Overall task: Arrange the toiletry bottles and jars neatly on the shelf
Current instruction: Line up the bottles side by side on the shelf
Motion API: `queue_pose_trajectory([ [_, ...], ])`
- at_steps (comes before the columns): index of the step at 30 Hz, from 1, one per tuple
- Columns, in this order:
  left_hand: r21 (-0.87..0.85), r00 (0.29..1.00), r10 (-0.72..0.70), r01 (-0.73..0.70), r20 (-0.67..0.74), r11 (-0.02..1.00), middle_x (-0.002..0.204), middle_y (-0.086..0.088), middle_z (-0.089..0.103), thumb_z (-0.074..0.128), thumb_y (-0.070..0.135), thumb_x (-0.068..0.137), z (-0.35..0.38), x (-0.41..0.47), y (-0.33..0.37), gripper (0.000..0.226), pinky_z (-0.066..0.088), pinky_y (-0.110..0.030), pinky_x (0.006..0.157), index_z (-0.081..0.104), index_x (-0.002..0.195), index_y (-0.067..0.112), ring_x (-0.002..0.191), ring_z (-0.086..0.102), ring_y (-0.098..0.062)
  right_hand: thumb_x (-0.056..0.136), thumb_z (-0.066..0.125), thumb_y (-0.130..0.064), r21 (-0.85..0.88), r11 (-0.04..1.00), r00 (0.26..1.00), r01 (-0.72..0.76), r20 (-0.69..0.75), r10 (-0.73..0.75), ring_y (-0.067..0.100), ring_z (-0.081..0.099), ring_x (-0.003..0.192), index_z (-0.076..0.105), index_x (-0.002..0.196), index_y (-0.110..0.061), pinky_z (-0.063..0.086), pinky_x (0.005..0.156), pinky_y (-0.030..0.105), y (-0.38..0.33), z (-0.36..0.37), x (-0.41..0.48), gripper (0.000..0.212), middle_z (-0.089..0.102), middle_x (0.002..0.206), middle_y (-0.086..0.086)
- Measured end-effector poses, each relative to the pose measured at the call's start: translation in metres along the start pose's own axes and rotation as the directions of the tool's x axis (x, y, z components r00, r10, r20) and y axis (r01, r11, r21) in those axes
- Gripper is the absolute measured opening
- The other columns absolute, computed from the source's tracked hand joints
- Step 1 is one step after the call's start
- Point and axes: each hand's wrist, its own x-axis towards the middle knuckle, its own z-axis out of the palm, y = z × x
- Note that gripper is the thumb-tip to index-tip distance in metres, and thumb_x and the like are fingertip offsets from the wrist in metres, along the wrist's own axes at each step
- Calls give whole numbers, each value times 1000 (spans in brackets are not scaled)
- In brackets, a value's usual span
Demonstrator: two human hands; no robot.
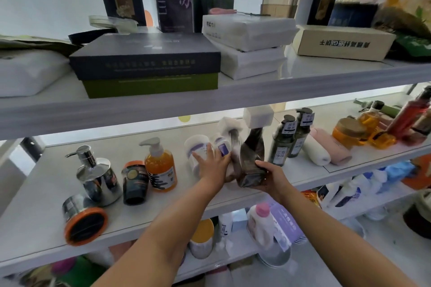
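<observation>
White open shelving, middle shelf under inspection; boxes and packets occupy the tier above. Right hand is clamped round the base of a dark bottle with a white square cap. It holds the bottle tilted at the shelf's centre front, against a second white-capped bottle that leans beside it. Left hand lies flat, fingers straight and spread, against a white jar and a small purple-labelled bottle. Assessment: work is partly done at best. Upright and roughly in line: chrome dispenser, black jar, orange pump bottle, two green pump bottles. Outstanding: the centre cluster is crowded and leaning; an orange-lidded jar lies on its side at front left; amber jars and a red bottle at far right look jumbled, some tipped.
</observation>
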Motion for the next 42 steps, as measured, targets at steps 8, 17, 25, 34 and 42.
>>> queue_pose_trajectory([
  [8,-79,997,-72,70,-25,994,156,-12,9,43,59,90,7,-20,-19,78,16,-74,102,-2,149,36,143,-3,-42,82,63,-23,20,1000,1000,-24,19,24,35,59,104,61,104,-8,49,93,54,-2,10,2,26,63,110,17],
  [17,8,998,-50,50,-47,999,157,-17,-11,41,54,93,7,-24,-22,74,-1,-73,104,3,151,28,143,-20,-34,84,62,-22,-37,996,997,-75,-5,75,28,61,87,60,95,-9,55,77,45,-9,8,-1,17,63,95,13],
  [25,-223,955,251,-282,-159,933,160,-5,1,53,52,88,14,-27,-3,93,-12,-34,117,-2,151,11,148,-4,-19,89,59,-24,-65,995,997,-76,-31,74,23,60,86,61,93,-12,53,72,38,-9,12,1,13,65,93,9],
  [34,-145,987,150,-157,-58,977,159,-10,7,51,65,80,7,-20,18,108,4,-47,119,-3,149,2,147,6,-24,92,55,-19,-32,997,996,-64,-59,62,22,59,80,62,91,-11,52,67,37,1,19,-5,11,64,88,8],
  [42,-81,1000,7,-5,16,997,157,-23,8,48,41,93,8,-20,31,91,20,-54,113,-10,146,-5,146,9,-33,95,50,-15,19,997,996,-72,-45,73,24,60,78,60,90,-8,51,68,37,2,26,0,14,63,88,11],
])
